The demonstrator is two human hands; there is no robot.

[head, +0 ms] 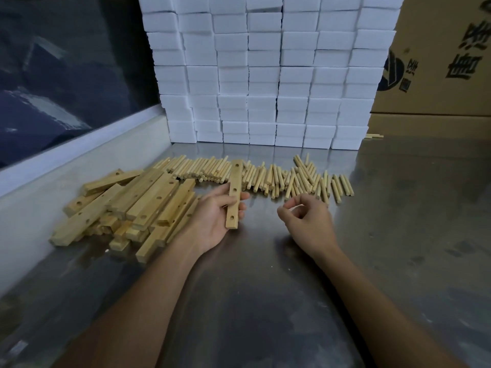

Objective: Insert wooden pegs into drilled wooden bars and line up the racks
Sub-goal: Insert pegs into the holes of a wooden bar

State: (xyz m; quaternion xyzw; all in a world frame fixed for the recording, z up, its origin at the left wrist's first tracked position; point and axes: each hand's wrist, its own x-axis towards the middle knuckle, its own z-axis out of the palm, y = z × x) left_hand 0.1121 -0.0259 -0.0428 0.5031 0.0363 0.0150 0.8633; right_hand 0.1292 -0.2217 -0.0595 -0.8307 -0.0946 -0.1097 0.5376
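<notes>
My left hand (215,221) holds one drilled wooden bar (235,192), palm up, thumb and fingers curled round its lower half. The bar points away from me and shows three holes. Just right of it, my right hand (305,219) hovers over the steel table (265,301) with loosely curled fingers and holds nothing. A long spread of wooden pegs (265,176) lies just beyond both hands. To the left of my left hand sits a heap of drilled bars (127,208).
A wall of stacked white foam blocks (265,75) stands behind the pegs. Printed cardboard boxes (438,62) stand at the back right, with a couple of stray pegs (374,136) at their foot. A raised pale ledge (79,150) borders the table's left side.
</notes>
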